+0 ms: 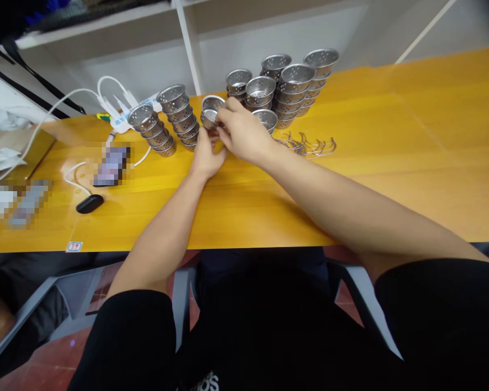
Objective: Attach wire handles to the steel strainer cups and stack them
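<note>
A perforated metal cup (210, 110) stands tilted open side up at the back middle of the table, with a second rim showing just under it. My left hand (206, 154) is closed at the near, lower side of this cup, thumb and fingers curled in. From the right, my right hand (242, 129) reaches over with bent fingers pinched close to the cup's rim. Whatever lies between its fingertips is hidden. Just beyond that wrist is another perforated cup (266, 118), partly covered. Thin curved metal wires (315, 146) lie in a loose heap beside my right forearm.
Two stacks of perforated cups, a nearer one (157, 136) and a taller one (183, 117), stand left; several more stacks (295, 89) stand right. A phone (112, 165), a black oval case (89, 203), white cables and a power strip (122, 122) lie left on the yellow table (424, 163).
</note>
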`<state>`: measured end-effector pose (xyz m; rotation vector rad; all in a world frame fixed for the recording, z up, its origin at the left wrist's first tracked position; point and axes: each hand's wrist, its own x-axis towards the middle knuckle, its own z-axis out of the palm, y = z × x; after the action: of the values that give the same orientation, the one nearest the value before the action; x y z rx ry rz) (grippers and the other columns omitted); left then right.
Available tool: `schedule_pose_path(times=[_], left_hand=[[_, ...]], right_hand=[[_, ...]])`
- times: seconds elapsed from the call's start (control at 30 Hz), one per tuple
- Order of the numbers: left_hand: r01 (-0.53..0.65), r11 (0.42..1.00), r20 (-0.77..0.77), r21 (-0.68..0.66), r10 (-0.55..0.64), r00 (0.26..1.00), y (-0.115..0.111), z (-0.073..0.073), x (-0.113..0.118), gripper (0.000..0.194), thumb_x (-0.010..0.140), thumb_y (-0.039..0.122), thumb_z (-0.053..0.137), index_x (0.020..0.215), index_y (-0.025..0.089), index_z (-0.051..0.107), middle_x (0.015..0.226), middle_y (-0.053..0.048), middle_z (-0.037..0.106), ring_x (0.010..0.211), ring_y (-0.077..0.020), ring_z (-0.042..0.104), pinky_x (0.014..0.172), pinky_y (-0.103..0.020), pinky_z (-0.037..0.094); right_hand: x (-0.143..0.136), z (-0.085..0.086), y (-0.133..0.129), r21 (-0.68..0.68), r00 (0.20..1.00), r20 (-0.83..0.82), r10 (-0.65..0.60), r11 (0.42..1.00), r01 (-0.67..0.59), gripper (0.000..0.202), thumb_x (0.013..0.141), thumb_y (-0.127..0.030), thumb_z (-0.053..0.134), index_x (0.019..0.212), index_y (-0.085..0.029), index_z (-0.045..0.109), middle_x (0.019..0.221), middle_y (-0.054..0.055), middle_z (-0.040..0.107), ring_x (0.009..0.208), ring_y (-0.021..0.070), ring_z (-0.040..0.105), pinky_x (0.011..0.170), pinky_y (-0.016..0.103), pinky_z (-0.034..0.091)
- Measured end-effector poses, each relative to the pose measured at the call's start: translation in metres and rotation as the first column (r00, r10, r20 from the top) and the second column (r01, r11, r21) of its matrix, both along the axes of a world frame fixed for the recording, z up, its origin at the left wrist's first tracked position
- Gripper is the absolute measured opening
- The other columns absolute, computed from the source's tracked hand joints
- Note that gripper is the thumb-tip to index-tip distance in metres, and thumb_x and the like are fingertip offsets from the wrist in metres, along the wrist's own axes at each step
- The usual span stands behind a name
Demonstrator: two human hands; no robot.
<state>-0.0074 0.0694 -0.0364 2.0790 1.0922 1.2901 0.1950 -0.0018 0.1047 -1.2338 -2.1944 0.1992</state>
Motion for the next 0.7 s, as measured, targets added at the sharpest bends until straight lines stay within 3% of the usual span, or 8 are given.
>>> schedule_pose_path(times=[0.07, 0.13, 0.23, 0.37, 0.5, 0.6, 0.7], left_hand=[[0.037, 0.996, 0.088, 0.076, -0.043, 0.995, 0.002, -0.003, 0.002, 0.092, 0.111, 0.059, 0.092, 0.179, 0.040, 0.034, 0.181, -0.017, 0.067, 0.162, -0.0364, 0.082, 0.133, -0.061, 0.076], [0.081, 0.984, 0.045, 0.159, -0.089, 0.995, -0.002, 0.001, 0.005, 0.107, 0.110, 0.069, 0.095, 0.189, 0.042, 0.028, 0.194, -0.017, 0.058, 0.183, -0.0408, 0.067, 0.150, -0.064, 0.064], [0.142, 0.965, -0.057, 0.219, -0.133, 0.990, -0.012, 0.013, 0.009, 0.103, 0.111, 0.077, 0.096, 0.189, 0.040, 0.040, 0.194, -0.015, 0.061, 0.191, -0.0459, 0.059, 0.165, -0.069, 0.046], [0.216, 0.949, -0.071, 0.231, -0.205, 0.976, -0.028, 0.028, 0.015, 0.100, 0.109, 0.089, 0.091, 0.183, 0.037, 0.048, 0.185, -0.015, 0.069, 0.184, -0.0476, 0.066, 0.163, -0.071, 0.047], [0.117, 0.988, -0.188, 0.097, -0.097, 0.977, -0.055, 0.053, 0.018, 0.091, 0.112, 0.079, 0.090, 0.183, 0.036, 0.052, 0.190, -0.015, 0.067, 0.193, -0.0472, 0.058, 0.166, -0.070, 0.044], [0.030, 0.999, -0.291, 0.032, -0.020, 0.957, -0.070, 0.072, 0.021, 0.086, 0.114, 0.071, 0.091, 0.183, 0.036, 0.054, 0.193, -0.014, 0.066, 0.194, -0.0464, 0.056, 0.166, -0.070, 0.046], [0.041, 0.998, -0.315, 0.043, -0.025, 0.949, -0.073, 0.079, 0.022, 0.086, 0.114, 0.071, 0.091, 0.183, 0.037, 0.054, 0.191, -0.014, 0.067, 0.194, -0.0477, 0.054, 0.165, -0.072, 0.046]], right_hand=[[0.020, -0.014, -0.011, 0.061, 0.994, -0.012, 0.111, 0.992, -0.111, 0.035, 0.125, -0.033, 0.062, 0.150, -0.030, 0.087, 0.167, 0.015, 0.078, 0.150, 0.0437, 0.080, 0.134, 0.063, 0.071], [0.037, -0.024, -0.021, 0.073, 0.981, -0.004, 0.194, 0.978, -0.193, 0.034, 0.123, -0.026, 0.063, 0.145, -0.030, 0.089, 0.175, 0.014, 0.077, 0.159, 0.0439, 0.078, 0.140, 0.066, 0.066], [0.057, -0.034, -0.037, 0.082, 0.969, -0.015, 0.248, 0.966, -0.246, 0.036, 0.120, -0.021, 0.062, 0.141, -0.028, 0.090, 0.186, 0.015, 0.074, 0.170, 0.0452, 0.073, 0.144, 0.070, 0.062], [0.067, -0.041, -0.053, 0.096, 0.958, -0.052, 0.282, 0.956, -0.276, 0.045, 0.113, -0.018, 0.062, 0.153, -0.021, 0.084, 0.180, 0.023, 0.078, 0.157, 0.0442, 0.082, 0.131, 0.066, 0.071], [0.065, -0.043, -0.060, 0.012, 0.957, -0.144, 0.251, 0.968, -0.252, 0.061, 0.107, -0.021, 0.070, 0.168, -0.023, 0.073, 0.167, 0.021, 0.082, 0.145, 0.0431, 0.084, 0.128, 0.064, 0.071], [0.062, -0.039, -0.063, -0.027, 0.956, -0.166, 0.240, 0.968, -0.248, 0.040, 0.111, -0.028, 0.073, 0.150, -0.030, 0.081, 0.162, 0.018, 0.080, 0.146, 0.0453, 0.080, 0.130, 0.068, 0.070], [0.061, -0.030, -0.067, -0.073, 0.966, -0.203, 0.160, 0.981, -0.178, 0.025, 0.121, -0.044, 0.073, 0.141, -0.034, 0.085, 0.159, 0.017, 0.077, 0.143, 0.0459, 0.079, 0.126, 0.071, 0.072]])
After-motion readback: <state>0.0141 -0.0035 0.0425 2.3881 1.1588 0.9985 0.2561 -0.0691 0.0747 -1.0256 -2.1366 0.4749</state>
